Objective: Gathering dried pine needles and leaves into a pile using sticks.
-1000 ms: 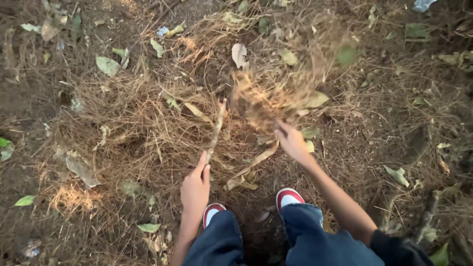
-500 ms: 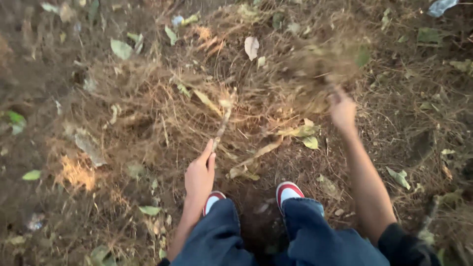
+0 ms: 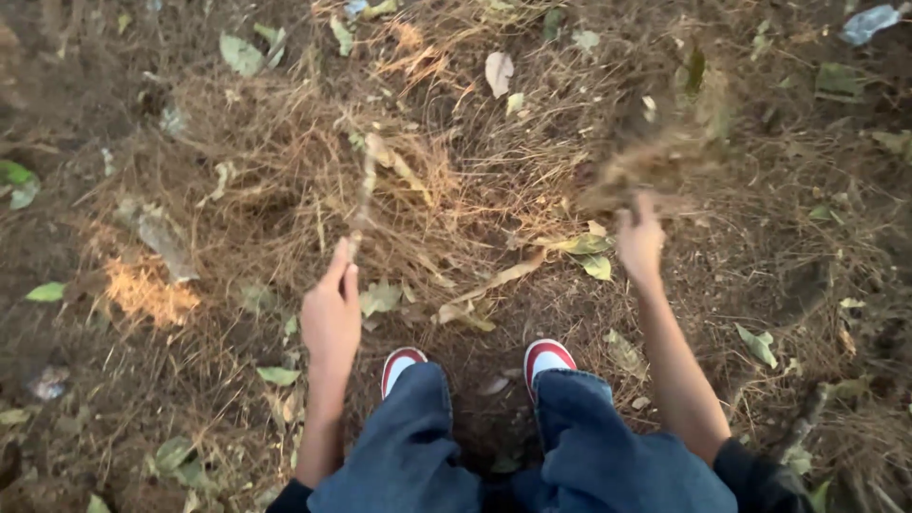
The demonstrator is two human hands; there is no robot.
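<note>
My left hand (image 3: 331, 315) grips the near end of a thin stick (image 3: 362, 199), which points away from me into a pile of dry grass (image 3: 313, 195). My right hand (image 3: 639, 241) is raised over the ground to the right, closed on a blurred clump of dry grass and leaves (image 3: 655, 152) just beyond its fingers. Both forearms reach out over my knees in blue jeans (image 3: 503, 456).
My red-and-white shoes (image 3: 546, 357) stand on bare dark soil. Dry grass, yellow and green fallen leaves (image 3: 581, 244) and a pale leaf (image 3: 498, 72) cover the ground ahead. A scrap of pale litter (image 3: 869, 23) lies at the top right.
My right hand swung from the middle of the pile out to the right with a clump of grass. My left hand and the stick shifted to the left.
</note>
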